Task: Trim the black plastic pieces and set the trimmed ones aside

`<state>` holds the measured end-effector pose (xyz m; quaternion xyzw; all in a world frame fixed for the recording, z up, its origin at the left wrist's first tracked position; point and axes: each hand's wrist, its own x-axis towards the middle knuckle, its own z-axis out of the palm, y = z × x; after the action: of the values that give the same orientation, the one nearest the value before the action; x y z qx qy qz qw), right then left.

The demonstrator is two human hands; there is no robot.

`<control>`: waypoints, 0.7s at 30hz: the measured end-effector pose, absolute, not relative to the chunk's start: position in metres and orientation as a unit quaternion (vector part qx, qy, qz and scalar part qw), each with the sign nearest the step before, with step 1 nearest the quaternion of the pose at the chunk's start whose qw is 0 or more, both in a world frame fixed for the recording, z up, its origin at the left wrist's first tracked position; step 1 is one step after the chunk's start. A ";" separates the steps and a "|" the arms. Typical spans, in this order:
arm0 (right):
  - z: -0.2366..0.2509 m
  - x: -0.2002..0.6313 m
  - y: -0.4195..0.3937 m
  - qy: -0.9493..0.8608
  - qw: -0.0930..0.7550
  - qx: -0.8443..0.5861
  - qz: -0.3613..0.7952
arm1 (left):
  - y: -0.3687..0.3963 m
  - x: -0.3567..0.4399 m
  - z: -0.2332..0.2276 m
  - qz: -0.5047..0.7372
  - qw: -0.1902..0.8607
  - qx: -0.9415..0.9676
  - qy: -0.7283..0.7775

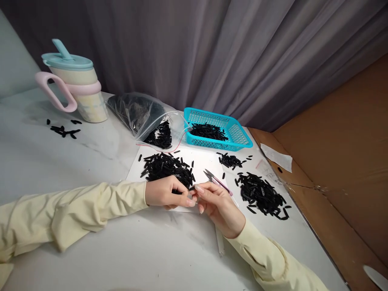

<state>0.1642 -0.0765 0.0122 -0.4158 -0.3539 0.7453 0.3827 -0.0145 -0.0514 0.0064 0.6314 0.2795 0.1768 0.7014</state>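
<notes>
My left hand (168, 192) and my right hand (218, 205) meet just in front of a heap of small black elongated pieces (166, 166) on a white sheet (209, 158). Between the right thumb and fingers a small black piece (192, 188) is pinched. My left hand is closed, its thumb and forefinger pressed together near that piece. Something small and pale or translucent shows at its fingertips, too small to name. Pink-handled thread snips (222, 185) lie open-bladed just behind my right hand.
A turquoise basket (242, 141) holding black pieces stands at the back, beside a clear plastic bag (136, 113) of them. More heaps (262, 196) lie right. A lidded cup (91, 103) stands back left. A cardboard wall (339, 133) borders the right side.
</notes>
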 end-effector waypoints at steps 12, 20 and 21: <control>0.011 0.170 -0.070 -0.306 0.336 -0.322 0.830 | -0.047 -0.018 0.002 0.167 0.762 0.581 0.233; 0.011 0.172 -0.071 -0.324 0.295 -0.285 0.852 | -0.048 -0.015 0.002 0.166 0.774 0.548 0.270; 0.010 0.172 -0.072 -0.326 0.292 -0.287 0.852 | -0.048 -0.014 0.001 0.166 0.774 0.547 0.274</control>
<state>0.1716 -0.0718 0.0102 -0.2874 -0.3258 0.8520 0.2921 -0.0144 -0.0478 0.0009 0.5466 0.2742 0.1656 0.7737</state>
